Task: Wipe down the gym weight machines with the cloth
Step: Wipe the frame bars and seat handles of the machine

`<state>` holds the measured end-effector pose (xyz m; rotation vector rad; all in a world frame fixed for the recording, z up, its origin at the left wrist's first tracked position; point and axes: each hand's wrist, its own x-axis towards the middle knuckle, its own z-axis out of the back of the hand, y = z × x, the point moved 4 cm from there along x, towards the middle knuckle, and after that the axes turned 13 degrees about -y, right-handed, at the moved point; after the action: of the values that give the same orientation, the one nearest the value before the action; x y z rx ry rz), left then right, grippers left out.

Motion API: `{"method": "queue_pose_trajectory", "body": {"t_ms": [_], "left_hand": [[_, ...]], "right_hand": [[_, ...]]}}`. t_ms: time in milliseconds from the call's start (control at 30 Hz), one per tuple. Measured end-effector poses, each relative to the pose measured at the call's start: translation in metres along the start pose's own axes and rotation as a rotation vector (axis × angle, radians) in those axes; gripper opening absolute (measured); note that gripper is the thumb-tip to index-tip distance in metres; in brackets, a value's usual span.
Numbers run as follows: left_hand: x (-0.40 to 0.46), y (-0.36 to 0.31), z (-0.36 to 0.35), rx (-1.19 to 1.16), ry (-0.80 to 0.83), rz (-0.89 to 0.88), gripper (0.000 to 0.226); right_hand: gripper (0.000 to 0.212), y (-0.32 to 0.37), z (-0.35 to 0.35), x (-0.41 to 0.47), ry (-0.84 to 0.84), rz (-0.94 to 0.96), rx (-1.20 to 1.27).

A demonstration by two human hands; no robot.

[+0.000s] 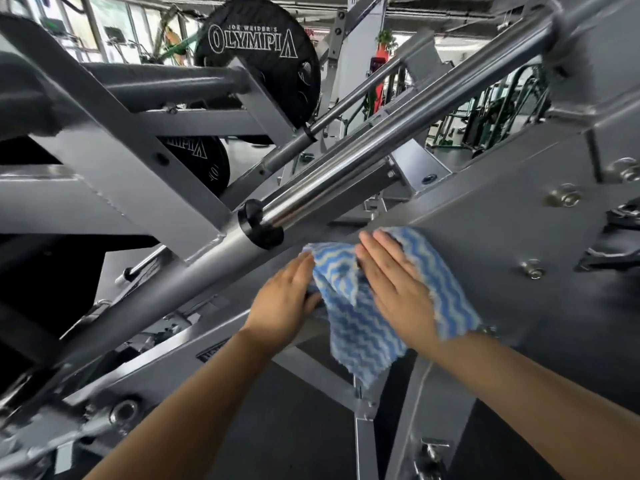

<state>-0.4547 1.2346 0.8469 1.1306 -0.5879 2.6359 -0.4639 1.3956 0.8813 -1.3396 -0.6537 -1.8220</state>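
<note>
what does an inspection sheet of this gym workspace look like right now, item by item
surface: grey machine frame panel, slanted, with bolts showing
job's things: blue and white wavy cloth spread against the panel, lower edge hanging free
clutter: nothing seen
grippers: right hand flat on the cloth, fingers straight; left hand at the cloth's left edge, its grip unclear
cables: nothing seen
surroundings: chrome guide rod running diagonally; black Olympia weight plate behind; green equipment far right

Bright daylight from far windows (114, 26), glare on chrome rod (363, 161), edges blurred, warped.
</note>
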Motion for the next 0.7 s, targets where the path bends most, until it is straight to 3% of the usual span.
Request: {"method": "queue_pose_trajectory", "body": {"t_ms": [67, 133, 167, 233, 267, 333, 433, 533, 633, 700], "left_hand": [[-0.001, 0.008, 0.006, -0.095, 0.025, 0.052, 0.059], [0.002, 0.009, 0.011, -0.176, 0.056, 0.117, 0.056], [0.004, 0.008, 0.012, -0.198, 0.077, 0.150, 0.056], [0.001, 0.014, 0.013, -0.216, 0.172, 0.219, 0.066], [-0.003, 0.020, 0.012, -0.232, 0.229, 0.258, 0.070], [-0.014, 0.032, 0.013, -0.279, 0.310, 0.343, 0.082], [-0.026, 0.045, 0.015, -0.191, 0.348, 0.354, 0.094], [-0.028, 0.031, 0.019, -0.168, 0.228, 0.320, 0.096], [-0.021, 0.007, 0.016, -0.206, 0.094, 0.250, 0.102], [-0.015, -0.002, 0.006, -0.137, 0.045, 0.224, 0.101]], "right_hand": [[0.032, 0.008, -0.012, 0.012, -0.033, -0.054, -0.011], [0.028, 0.008, -0.029, 0.023, -0.007, -0.009, -0.246], [0.030, 0.010, -0.035, 0.035, 0.110, 0.023, -0.384], [0.045, 0.008, -0.046, 0.056, 0.509, 0.115, -0.645], [0.041, 0.008, -0.049, 0.063, 0.738, 0.160, -0.696], [0.040, -0.002, -0.056, 0.071, 0.919, 0.087, -0.648], [0.049, 0.000, -0.061, 0.084, 0.851, -0.091, -0.539], [0.036, 0.021, -0.057, 0.086, 0.676, 0.255, -0.498], [0.045, 0.017, -0.041, 0.064, 0.856, 0.319, -0.568], [0.052, 0.008, -0.033, 0.049, 0.863, 0.237, -0.606]]}}
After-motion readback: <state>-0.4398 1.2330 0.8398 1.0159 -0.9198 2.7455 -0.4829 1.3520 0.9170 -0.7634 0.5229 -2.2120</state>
